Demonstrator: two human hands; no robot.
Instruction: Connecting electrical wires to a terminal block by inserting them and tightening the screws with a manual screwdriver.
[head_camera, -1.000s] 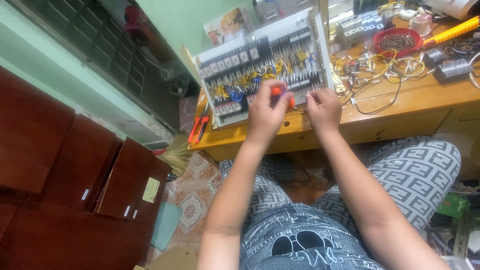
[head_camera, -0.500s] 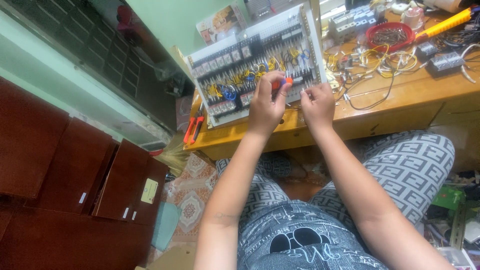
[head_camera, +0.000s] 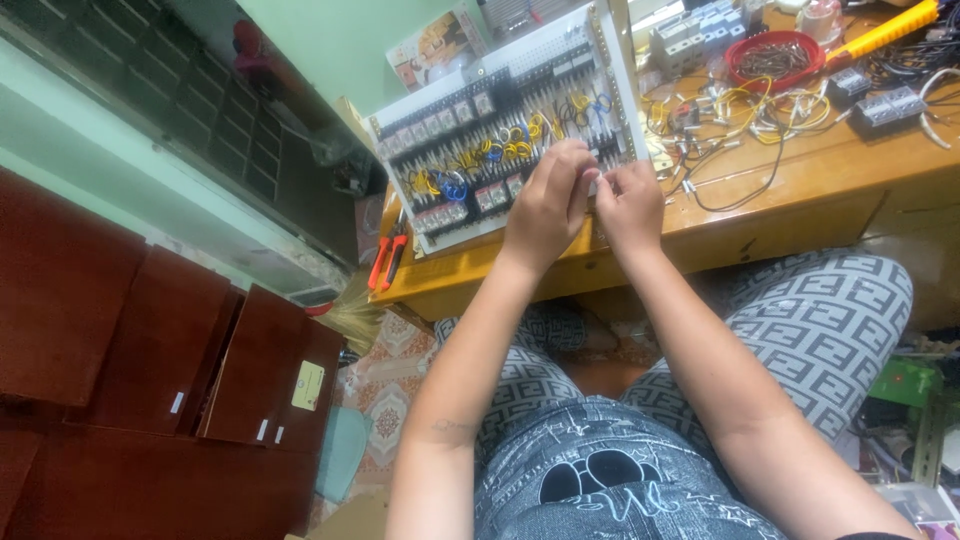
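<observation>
The wiring panel (head_camera: 490, 140), a white board packed with rows of relays and yellow, blue and black wires, leans on the wooden workbench (head_camera: 800, 190). Both our hands meet at its lower right corner, at about five o'clock from the panel's middle.

Our left hand (head_camera: 545, 205) is curled with the fingers bunched together against the panel's lower edge; whatever sits inside the fist is hidden, so we cannot tell what it pinches. Our right hand (head_camera: 632, 205) is just beside it at three o'clock, the fingertips of both hands touching or nearly so; its fingers are drawn together too, and what they grip is hidden.

At nine o'clock from the hands, orange-handled pliers (head_camera: 385, 262) lie at the bench's left end. At one o'clock, loose yellow and black wires (head_camera: 740, 120) sprawl over the benchtop, with a red bowl (head_camera: 772, 58) of small parts beyond them and grey terminal blocks (head_camera: 885, 105) at two o'clock. A yellow-handled tool (head_camera: 880, 32) lies at the far edge.
</observation>
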